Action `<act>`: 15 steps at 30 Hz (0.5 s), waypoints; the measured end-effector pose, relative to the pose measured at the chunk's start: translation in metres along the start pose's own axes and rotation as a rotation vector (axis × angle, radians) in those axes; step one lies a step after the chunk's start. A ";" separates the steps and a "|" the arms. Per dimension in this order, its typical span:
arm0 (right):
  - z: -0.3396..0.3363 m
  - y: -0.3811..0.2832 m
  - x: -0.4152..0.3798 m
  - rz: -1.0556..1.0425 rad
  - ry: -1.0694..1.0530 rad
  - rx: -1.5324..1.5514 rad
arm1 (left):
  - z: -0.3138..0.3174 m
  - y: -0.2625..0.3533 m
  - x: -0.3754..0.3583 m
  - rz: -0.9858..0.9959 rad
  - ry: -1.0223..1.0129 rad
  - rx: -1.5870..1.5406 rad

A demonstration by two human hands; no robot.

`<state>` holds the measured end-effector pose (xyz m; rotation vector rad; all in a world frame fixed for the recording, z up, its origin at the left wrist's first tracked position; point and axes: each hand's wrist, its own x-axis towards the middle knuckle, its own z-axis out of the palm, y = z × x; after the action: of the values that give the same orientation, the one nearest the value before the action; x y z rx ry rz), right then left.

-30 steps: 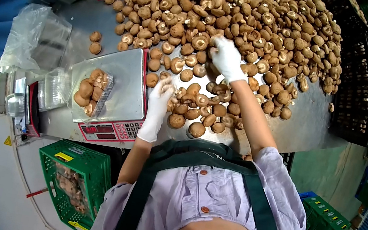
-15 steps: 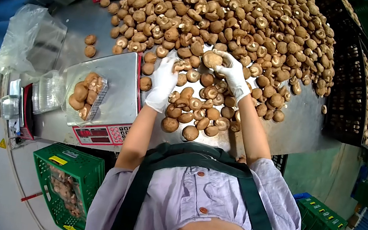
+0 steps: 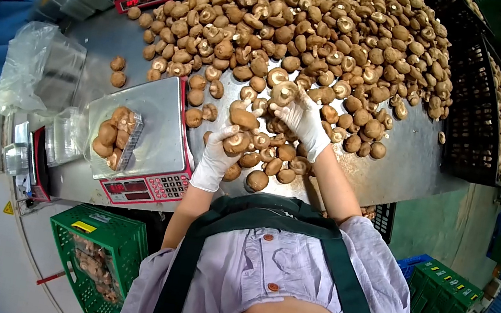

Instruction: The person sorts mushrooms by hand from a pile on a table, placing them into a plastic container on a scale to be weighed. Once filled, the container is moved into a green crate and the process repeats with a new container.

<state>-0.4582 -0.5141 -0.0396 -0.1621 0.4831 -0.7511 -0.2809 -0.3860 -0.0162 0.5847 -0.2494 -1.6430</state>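
Tray on scale part-filled; large mushroom pile on bench unsorted | left hand gloved, raised, gripping two mushrooms | right hand gloved, fingers closed on one mushroom above pile's near edge.

Steel table: mushroom heap, two scales, plastic bag.
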 end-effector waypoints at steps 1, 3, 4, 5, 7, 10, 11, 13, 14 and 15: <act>0.004 -0.004 0.000 0.043 0.042 0.032 | -0.023 -0.008 0.003 -0.049 -0.038 -0.084; 0.004 -0.018 0.008 0.092 -0.030 0.114 | -0.008 -0.005 0.003 -0.090 -0.056 -0.148; 0.028 -0.035 0.009 0.073 0.100 0.419 | 0.000 -0.003 0.003 -0.052 -0.078 -0.068; 0.042 -0.055 0.006 -0.095 0.035 0.403 | 0.009 0.000 0.001 -0.076 -0.034 -0.068; 0.049 -0.107 0.007 -0.323 -0.045 0.268 | 0.001 0.001 0.003 -0.138 -0.141 -0.246; 0.079 -0.138 -0.024 -0.585 0.030 0.065 | 0.000 0.000 0.007 -0.026 -0.138 -0.156; 0.080 -0.140 -0.030 -0.576 0.084 0.023 | 0.006 0.001 0.005 0.004 -0.047 -0.121; 0.108 -0.115 -0.048 -0.662 0.187 -0.179 | 0.016 0.004 0.004 0.048 -0.039 -0.043; 0.103 -0.106 -0.051 -0.637 0.073 -0.420 | 0.018 0.005 0.003 0.088 -0.025 0.039; 0.094 -0.101 -0.052 -0.563 0.022 -0.593 | 0.019 0.004 0.003 0.099 -0.079 0.058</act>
<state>-0.5083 -0.5543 0.0936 -0.8708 0.6834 -1.1409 -0.2868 -0.3933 0.0012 0.5428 -0.3796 -1.5687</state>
